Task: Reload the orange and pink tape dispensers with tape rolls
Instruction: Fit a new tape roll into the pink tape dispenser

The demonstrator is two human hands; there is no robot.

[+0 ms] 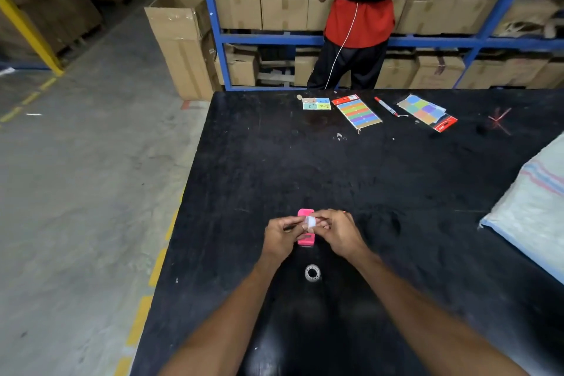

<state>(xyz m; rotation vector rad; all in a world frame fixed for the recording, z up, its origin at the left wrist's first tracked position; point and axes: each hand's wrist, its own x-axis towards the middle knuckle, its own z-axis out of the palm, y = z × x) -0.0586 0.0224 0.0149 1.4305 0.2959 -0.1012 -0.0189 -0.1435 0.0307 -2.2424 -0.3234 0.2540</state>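
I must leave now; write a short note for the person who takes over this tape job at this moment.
Left hand and right hand: both over the pink dispenser, fingers pinching a white tape roll at its top.
Spare tape ring: lies on the black table, just in front of the hands.
Done: nothing loaded for sure.
Left: seat the roll in pink; the orange dispenser is not in view.

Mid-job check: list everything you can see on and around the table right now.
pink tape dispenser: 1, pink, near table edge, under both hands
tape roll: 1, whitish, between the fingers
ring: 1, grey, loose on table, nearer than the dispenser
marker: 1, red, far edge
sticky-note packs: 3, multicoloured, far edge
sack: 1, white, right side
table: 1, black
bystander: 1, red shirt, at blue shelves
left hand: gripping
right hand: gripping
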